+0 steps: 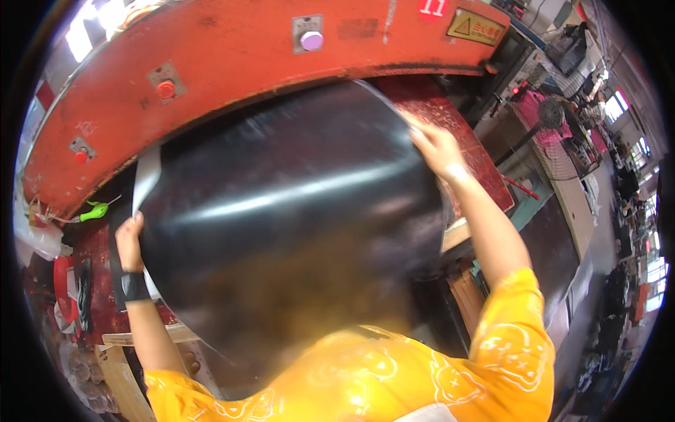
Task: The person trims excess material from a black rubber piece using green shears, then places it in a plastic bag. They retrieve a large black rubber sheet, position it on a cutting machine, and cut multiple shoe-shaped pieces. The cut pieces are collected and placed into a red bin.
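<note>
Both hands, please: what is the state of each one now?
Left hand: closed, holding the black sheet at its left edge.
Right hand: closed, holding its right edge.

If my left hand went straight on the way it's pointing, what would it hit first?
Apart from the black sheet it grips, your left hand would probably meet the orange machine beam first; depth is unclear, so it might pass underneath.
</note>
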Demonstrator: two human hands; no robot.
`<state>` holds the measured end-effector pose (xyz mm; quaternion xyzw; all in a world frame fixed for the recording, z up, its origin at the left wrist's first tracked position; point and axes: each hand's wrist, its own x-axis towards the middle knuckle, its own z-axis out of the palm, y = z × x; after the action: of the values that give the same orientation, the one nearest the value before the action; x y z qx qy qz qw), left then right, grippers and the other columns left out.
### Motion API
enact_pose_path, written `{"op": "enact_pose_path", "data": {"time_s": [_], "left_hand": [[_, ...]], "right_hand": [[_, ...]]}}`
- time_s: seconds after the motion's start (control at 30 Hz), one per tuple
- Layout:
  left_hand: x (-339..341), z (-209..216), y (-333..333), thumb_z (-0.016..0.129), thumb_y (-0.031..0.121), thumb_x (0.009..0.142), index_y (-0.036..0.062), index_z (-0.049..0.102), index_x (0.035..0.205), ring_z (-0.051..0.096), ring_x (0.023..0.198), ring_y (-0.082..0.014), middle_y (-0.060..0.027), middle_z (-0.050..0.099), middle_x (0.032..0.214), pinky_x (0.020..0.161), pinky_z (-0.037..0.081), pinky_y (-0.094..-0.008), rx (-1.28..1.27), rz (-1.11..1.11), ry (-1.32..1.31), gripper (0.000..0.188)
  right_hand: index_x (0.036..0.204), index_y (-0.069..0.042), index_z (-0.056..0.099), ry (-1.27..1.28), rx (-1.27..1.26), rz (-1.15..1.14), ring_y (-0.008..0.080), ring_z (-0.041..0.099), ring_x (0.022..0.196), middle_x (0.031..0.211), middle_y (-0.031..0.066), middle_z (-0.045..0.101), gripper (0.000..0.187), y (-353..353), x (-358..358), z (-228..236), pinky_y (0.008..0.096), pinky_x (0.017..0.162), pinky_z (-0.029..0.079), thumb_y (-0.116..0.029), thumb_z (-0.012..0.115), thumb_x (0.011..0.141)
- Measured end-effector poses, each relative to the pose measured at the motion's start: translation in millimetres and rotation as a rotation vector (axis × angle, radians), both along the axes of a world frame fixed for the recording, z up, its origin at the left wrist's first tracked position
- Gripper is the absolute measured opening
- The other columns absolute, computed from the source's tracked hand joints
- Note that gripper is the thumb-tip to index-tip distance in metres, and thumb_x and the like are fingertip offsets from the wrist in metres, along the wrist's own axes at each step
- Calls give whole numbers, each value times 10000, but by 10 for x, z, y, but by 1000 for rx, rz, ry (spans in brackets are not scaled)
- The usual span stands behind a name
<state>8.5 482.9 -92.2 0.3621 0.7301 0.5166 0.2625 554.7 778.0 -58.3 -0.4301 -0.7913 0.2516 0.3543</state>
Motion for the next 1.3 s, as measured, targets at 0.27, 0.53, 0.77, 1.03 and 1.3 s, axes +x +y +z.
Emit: {"op": "enact_pose_path", "data": {"time_s": [0.27, 0.53, 0.77, 1.03, 1.3], "left_hand": [[2037, -481, 434, 677, 376, 730, 168, 422, 1373, 222, 1364, -395, -213, 308, 1445, 1074, 114, -614, -328, -344, 858, 722], [2103, -378, 843, 591, 527, 791, 189, 444, 1354, 214, 1362, -400, -224, 287, 1450, 1089, 127, -575, -331, -317, 987, 673], [1801, -566, 630, 655, 368, 794, 133, 472, 1317, 331, 1315, -370, -205, 394, 1387, 1089, 246, -484, 86, -345, 712, 601], [-1371, -354, -789, 619, 50, 758, 71, 495, 1251, 485, 1153, -323, -162, 522, 1222, 983, 399, -392, -91, 399, 867, 509], [-3240, -622, -721, 608, 8, 695, 135, 490, 1262, 443, 1210, -308, -135, 508, 1248, 1034, 328, -448, -426, 322, 1418, 593]], "right_hand": [[1409, -149, 341, -637, -107, 71, 381, 280, 1333, 1461, 212, 255, 849, -16, 483, -550, 457, 1073, 281, -409, 718, 694], [1341, -175, 451, -705, 87, 237, 364, 344, 1276, 1434, 171, 305, 798, -81, 539, -876, 438, 1060, 295, -274, 746, 606], [1378, 19, 381, 178, -505, 177, 231, 463, 1209, 1346, 155, 441, 714, -237, 83, -209, 318, 1009, 351, -169, 595, 723], [1344, 15, 436, 192, -567, 433, 140, 552, 955, 1150, 102, 563, 720, -1249, -2114, 42, 262, 838, 443, -134, 663, 677], [1237, -167, 550, -646, 191, 208, 392, 389, 1216, 1369, 168, 417, 639, -2084, -3823, -547, 478, 995, 323, -304, 724, 637]]}}
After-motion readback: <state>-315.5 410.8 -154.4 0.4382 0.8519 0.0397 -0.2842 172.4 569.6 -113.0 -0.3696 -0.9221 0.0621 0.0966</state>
